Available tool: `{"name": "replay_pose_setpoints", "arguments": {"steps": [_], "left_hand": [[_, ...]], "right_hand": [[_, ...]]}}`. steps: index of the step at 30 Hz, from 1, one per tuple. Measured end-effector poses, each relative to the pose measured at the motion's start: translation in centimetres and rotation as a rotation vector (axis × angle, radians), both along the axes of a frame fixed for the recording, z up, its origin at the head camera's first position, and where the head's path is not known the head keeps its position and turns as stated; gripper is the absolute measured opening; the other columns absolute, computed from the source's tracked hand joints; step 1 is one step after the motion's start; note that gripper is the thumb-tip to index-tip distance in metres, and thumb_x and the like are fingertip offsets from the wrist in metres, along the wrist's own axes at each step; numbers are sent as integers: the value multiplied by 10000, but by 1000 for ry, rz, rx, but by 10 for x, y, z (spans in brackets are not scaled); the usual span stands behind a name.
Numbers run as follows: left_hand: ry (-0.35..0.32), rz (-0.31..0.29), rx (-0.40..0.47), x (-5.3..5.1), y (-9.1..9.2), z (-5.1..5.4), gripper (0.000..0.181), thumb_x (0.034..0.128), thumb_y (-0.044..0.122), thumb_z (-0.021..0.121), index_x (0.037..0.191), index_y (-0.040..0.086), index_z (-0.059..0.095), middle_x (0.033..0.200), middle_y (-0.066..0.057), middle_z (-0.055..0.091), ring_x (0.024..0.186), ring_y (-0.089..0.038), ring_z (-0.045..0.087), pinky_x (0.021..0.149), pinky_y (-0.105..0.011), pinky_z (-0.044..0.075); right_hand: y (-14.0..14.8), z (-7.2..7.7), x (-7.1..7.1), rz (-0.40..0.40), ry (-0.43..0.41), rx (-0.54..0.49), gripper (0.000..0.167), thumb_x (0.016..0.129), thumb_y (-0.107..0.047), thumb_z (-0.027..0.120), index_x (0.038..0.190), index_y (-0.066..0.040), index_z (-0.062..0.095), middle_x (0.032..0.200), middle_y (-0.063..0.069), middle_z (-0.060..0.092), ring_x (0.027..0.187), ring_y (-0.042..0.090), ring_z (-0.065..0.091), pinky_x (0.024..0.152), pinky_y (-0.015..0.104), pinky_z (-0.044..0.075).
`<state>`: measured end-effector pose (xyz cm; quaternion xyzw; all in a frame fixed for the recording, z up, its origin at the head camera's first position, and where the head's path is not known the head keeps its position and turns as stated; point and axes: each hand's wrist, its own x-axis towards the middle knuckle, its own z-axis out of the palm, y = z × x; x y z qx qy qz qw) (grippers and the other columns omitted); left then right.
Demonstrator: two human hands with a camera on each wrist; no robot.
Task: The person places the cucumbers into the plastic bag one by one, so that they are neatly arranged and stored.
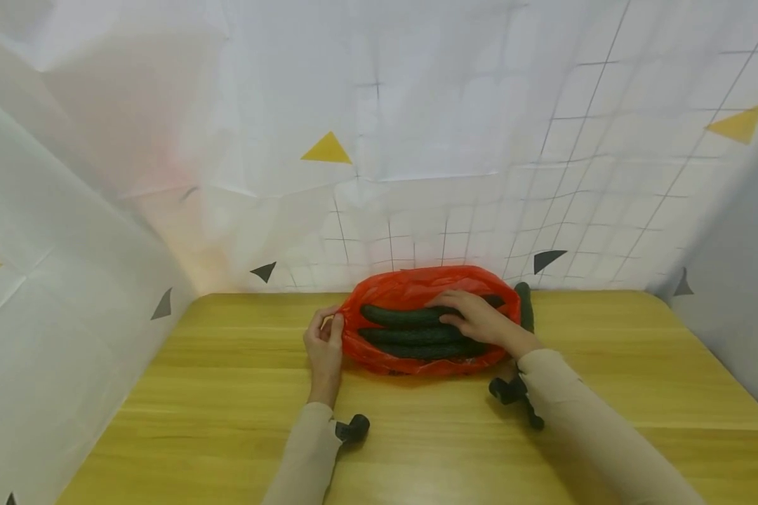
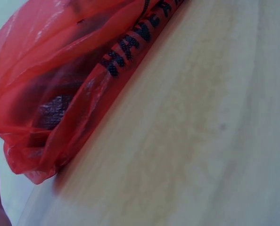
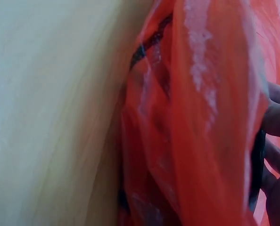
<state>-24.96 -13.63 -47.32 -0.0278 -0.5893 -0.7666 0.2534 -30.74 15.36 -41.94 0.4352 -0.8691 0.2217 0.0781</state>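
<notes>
A red plastic bag (image 1: 379, 363) lies on the table with its mouth spread wide, and several dark green cucumbers (image 1: 410, 335) lie side by side in it. At the bag's left end my left hand (image 1: 325, 347) pinches the rim between thumb and fingers. My right hand (image 1: 480, 319) reaches in over the right side, its fingers curled over the rearmost cucumber (image 1: 394, 316). In the right wrist view, the fingers (image 3: 277, 117) show beyond the red film, beside a dark cucumber (image 3: 258, 165). Black lettering marks the bag (image 2: 90, 89) in the left wrist view.
Another cucumber (image 1: 526, 305) lies outside the bag, by its right end. The wooden table (image 1: 227, 379) meets a white sheeted wall (image 1: 417, 210) just behind the bag. Black wrist devices (image 1: 354, 429) hang at both sleeves.
</notes>
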Motion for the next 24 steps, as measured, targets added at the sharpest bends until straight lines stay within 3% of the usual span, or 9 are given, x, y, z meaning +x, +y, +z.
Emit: {"name": "replay_pose_setpoints", "arguments": {"steps": [7,24], "left_hand": [[5,-2,-1,2,0,5,231,896,58,620,1054,-108,595,971,-23,623,850,-217,618,752,-201,531],[24,28,-23,-2,-1,-3,269,887,161,657,1041,-55,617,992,-104,607,820,-144,612,745,-185,527]], "right_hand": [[-1,0,-2,-12,-14,6,314,897,-92,625,1210,-106,617,1206,42,623,1156,242,567,987,454,444],[-5,-4,-4,-38,-17,11,314,889,-84,634,1203,-97,623,1203,56,630,1152,263,572,975,469,451]]}}
